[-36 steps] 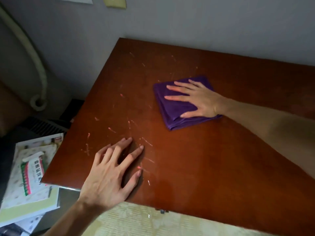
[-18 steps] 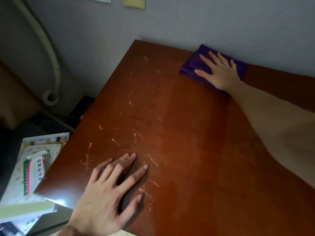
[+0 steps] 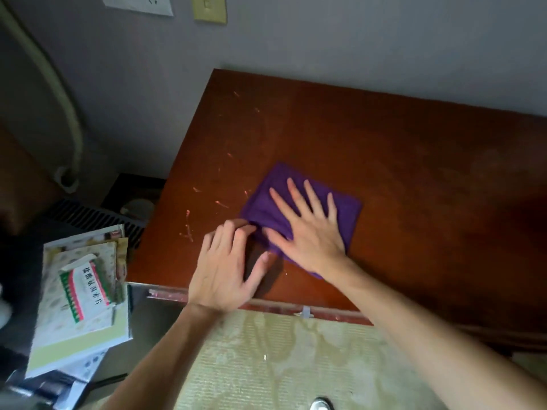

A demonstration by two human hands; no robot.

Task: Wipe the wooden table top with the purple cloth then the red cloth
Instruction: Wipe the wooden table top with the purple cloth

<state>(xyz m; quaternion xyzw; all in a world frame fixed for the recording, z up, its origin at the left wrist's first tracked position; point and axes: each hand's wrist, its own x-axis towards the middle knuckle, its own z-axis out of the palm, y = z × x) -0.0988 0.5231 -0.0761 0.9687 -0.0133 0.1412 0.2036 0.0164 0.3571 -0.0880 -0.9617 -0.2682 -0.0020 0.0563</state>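
Note:
The folded purple cloth (image 3: 346, 214) lies flat on the reddish-brown wooden table top (image 3: 414, 173), near its front left part. My right hand (image 3: 307, 232) presses down on the cloth with fingers spread, palm covering its near half. Resting on the bare wood just left of the cloth is my left hand (image 3: 228, 264), fingers slightly curled, fingertips touching the cloth's left corner. Pale scratch marks (image 3: 189, 229) speckle the wood to the left. No red cloth is in view.
The table's back edge meets a grey wall (image 3: 355, 39) with a socket and a switch plate. Left of the table, a stack of books and a box (image 3: 83, 294) sits lower down. A pale hose (image 3: 65, 108) runs down the wall. Patterned flooring (image 3: 281, 359) lies below.
My right hand has dragged the purple cloth from the table's back edge toward the front, close to my left hand. The left hand has stayed near the front edge.

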